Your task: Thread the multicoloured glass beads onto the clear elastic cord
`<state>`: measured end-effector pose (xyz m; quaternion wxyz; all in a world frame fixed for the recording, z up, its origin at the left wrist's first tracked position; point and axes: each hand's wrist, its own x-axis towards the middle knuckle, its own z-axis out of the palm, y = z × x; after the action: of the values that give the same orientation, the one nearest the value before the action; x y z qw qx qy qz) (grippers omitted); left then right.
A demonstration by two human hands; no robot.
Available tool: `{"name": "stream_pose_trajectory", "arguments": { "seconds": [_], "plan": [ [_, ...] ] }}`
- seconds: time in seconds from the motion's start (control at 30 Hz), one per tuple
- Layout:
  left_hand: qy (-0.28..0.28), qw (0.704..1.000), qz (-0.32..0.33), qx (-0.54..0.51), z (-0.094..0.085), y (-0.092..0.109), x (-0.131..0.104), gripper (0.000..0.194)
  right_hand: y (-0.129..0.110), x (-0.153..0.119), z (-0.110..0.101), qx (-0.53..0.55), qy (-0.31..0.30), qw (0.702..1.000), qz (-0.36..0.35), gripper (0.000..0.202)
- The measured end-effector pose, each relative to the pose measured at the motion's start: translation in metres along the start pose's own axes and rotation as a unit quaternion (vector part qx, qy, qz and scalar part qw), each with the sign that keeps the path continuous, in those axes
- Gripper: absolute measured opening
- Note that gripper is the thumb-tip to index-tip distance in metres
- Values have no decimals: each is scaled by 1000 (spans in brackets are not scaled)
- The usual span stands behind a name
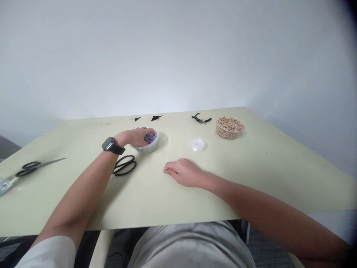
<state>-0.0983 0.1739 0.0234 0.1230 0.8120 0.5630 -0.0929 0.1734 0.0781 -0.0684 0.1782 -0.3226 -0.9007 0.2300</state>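
My left hand (137,137), with a black watch (111,145) on the wrist, reaches into a clear round tub (149,149). Purple, blue and dark beads (150,138) show beside its fingers, whose tips are hidden. On the table in front of me, my right hand (182,172) is closed in a pinch. A thin clear thread (164,152) runs to its fingers; the pinched tip is too small to see in detail. Beyond that hand lies a spool of clear thread (198,144), its loose line trailing leftward.
Black-handled scissors (125,166) lie partly under my left forearm. Another pair of scissors (29,168) rests at the left beside a clear plastic packet (4,186). Farther back are black-handled pliers (201,119) and a tub of tan, bean-like pieces (229,128). A wall (178,56) borders the table's far edge.
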Motion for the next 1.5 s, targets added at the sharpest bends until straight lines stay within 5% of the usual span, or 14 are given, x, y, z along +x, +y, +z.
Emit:
{"name": "stream_pose_trajectory", "arguments": {
  "seconds": [0.4,0.8,1.27,1.5],
  "plan": [
    [38,998,42,-9,13,-1,13,62,-1,-1,0,-10,-3,1000,-3,26],
    [41,994,45,-91,-21,-7,-12,44,5,-3,1,-31,0,999,-21,27],
    [-3,996,38,-85,-32,3,-26,47,8,-2,4,-29,0,999,-14,26],
    [-52,997,44,-23,-25,3,-21,69,4,-1,1,-27,-8,1000,-7,27]
  ]
}}
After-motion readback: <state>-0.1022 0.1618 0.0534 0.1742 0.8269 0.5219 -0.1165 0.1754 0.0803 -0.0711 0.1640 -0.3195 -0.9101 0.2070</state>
